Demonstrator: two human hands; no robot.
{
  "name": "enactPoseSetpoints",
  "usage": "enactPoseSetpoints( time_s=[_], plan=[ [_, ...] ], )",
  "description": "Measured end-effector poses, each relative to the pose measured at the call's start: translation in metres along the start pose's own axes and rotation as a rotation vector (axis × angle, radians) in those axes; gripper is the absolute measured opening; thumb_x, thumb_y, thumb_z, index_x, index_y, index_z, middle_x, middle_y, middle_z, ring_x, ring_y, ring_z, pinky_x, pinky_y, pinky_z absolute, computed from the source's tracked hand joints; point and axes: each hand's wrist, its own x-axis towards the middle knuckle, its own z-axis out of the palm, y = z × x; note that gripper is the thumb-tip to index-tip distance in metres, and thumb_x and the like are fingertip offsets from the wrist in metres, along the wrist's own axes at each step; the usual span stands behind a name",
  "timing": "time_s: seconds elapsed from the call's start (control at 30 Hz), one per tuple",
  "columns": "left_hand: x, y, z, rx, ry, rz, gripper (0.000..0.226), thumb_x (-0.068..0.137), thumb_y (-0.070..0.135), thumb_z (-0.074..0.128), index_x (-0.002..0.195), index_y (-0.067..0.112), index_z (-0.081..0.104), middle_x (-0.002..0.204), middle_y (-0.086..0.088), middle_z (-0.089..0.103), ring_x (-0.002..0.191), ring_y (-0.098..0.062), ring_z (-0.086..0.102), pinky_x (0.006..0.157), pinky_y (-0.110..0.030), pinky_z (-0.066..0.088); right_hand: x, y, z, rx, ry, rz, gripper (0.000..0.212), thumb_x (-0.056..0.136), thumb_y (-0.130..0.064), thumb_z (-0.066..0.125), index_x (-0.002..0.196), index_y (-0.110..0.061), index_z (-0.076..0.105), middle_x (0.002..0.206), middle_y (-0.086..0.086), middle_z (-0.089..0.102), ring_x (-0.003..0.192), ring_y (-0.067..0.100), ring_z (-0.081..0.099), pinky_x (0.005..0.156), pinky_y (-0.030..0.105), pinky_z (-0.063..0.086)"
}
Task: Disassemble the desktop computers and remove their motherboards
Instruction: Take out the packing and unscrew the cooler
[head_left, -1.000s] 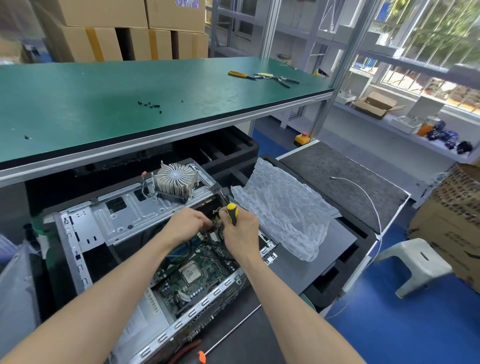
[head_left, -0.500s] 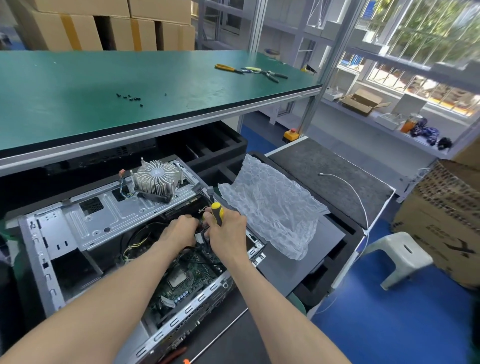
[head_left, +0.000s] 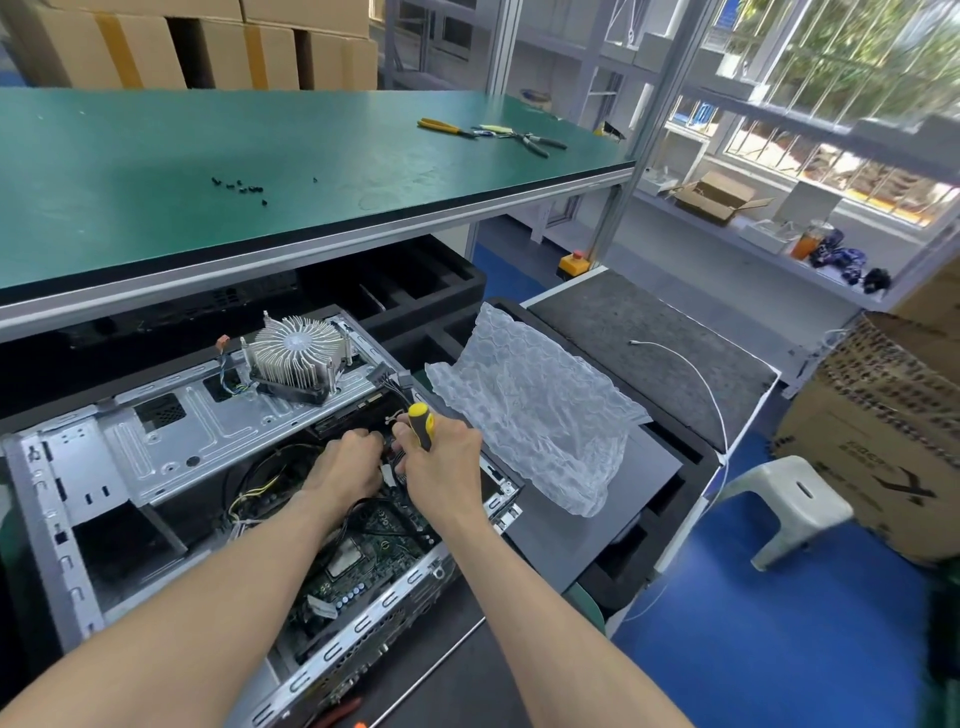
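Note:
An open grey desktop case (head_left: 78, 488) lies on its side below the green bench. Its green motherboard (head_left: 374, 551) shows inside, partly hidden by my forearms. A loose finned heatsink (head_left: 296, 358) sits on the case's metal drive bracket. My right hand (head_left: 441, 462) grips a yellow-and-black screwdriver (head_left: 420, 423), handle up, its tip hidden among the cables. My left hand (head_left: 348, 465) reaches into the case beside it, its curled fingers on black cables near the board's edge; whether they grip the cables I cannot tell.
The green bench (head_left: 156, 156) above carries several black screws (head_left: 239, 186) and pliers (head_left: 498, 134). Bubble wrap (head_left: 530, 410) lies right of the case on black foam. A white stool (head_left: 789, 499) and cardboard boxes (head_left: 883, 436) stand on the blue floor at right.
The view has shifted a little; both hands stay together at the same spot in the case, with the screwdriver still upright in my right hand.

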Motion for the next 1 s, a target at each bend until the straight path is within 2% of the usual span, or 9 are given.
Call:
enactPoseSetpoints(
  time_s=[0.3,0.43,0.6,0.73,0.87,1.0],
  plan=[
    [0.0001,0.0082,0.0003,0.175,-0.032,0.029,0.028,0.092,0.002,0.05,0.12,0.002,0.051,0.114,-0.015,0.058,0.106,-0.042,0.062,0.075,-0.042,0.052,0.0001,0.0037,0.0023,-0.002,0.006,-0.019,0.022,0.1,-0.023,0.062,0.09,-0.004,0.067,0.073,0.014,0.07,0.061,0.029,0.065,0.067,0.045,0.056],
    [0.0016,0.007,0.001,0.175,-0.028,0.065,0.027,0.09,0.001,0.05,0.117,0.002,0.051,0.111,-0.016,0.059,0.102,-0.042,0.063,0.079,-0.044,0.055,0.0023,0.0054,0.0019,-0.017,0.006,-0.016,0.024,0.1,-0.024,0.062,0.089,-0.003,0.067,0.071,0.015,0.068,0.064,0.031,0.066,0.069,0.046,0.056],
    [-0.0003,0.0046,0.0012,0.128,-0.011,0.045,0.029,0.087,-0.001,0.051,0.116,0.002,0.054,0.105,-0.015,0.058,0.097,-0.041,0.064,0.076,-0.043,0.055,0.0025,0.0048,0.0026,-0.026,-0.009,-0.017,0.025,0.1,-0.023,0.061,0.089,-0.001,0.066,0.079,0.02,0.068,0.069,0.038,0.065,0.068,0.05,0.056],
    [-0.002,0.002,0.0009,0.122,0.003,0.046,0.037,0.085,-0.001,0.054,0.121,0.003,0.054,0.106,-0.015,0.057,0.096,-0.04,0.064,0.075,-0.042,0.054,0.0005,0.0026,0.0029,-0.045,-0.02,-0.033,0.022,0.1,-0.022,0.062,0.09,-0.003,0.068,0.079,0.019,0.069,0.066,0.036,0.065,0.068,0.049,0.056],
    [-0.0032,0.0029,0.0021,0.173,0.018,0.038,0.035,0.087,0.002,0.055,0.122,0.005,0.053,0.108,-0.014,0.059,0.097,-0.037,0.065,0.075,-0.039,0.052,-0.002,0.0022,0.0026,-0.025,-0.023,-0.031,0.024,0.1,-0.022,0.062,0.09,0.001,0.066,0.08,0.021,0.068,0.065,0.038,0.064,0.067,0.05,0.056],
    [-0.0025,0.006,0.0039,0.242,0.023,0.041,0.033,0.09,0.006,0.057,0.122,0.007,0.05,0.115,-0.011,0.061,0.104,-0.031,0.064,0.085,-0.039,0.048,-0.0028,0.0023,0.0023,-0.039,-0.032,-0.047,0.024,0.1,-0.023,0.063,0.092,0.0,0.067,0.076,0.016,0.07,0.058,0.022,0.067,0.068,0.047,0.057]
  ],
)
